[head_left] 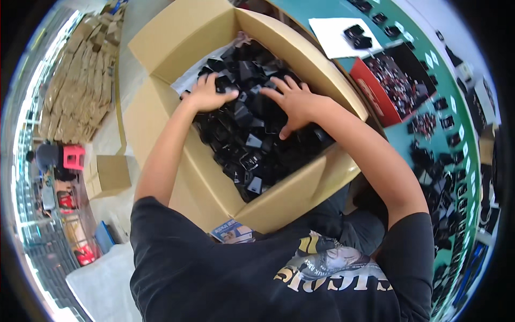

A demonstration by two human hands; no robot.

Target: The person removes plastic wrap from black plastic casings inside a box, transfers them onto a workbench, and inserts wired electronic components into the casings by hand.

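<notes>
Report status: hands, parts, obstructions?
Left hand and right hand spread flat on black plastic parts. Parts heaped in open cardboard box. Nothing blocking either hand.

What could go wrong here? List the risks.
1. Both hands, left hand and right hand, press into a loose heap of black plastic parts; hard corners could scrape fingers.
2. The cardboard box is tilted toward the person and full, so parts may spill over its low front wall.
3. The white liner shows only at the far side; digging could snag or tear it.
</notes>
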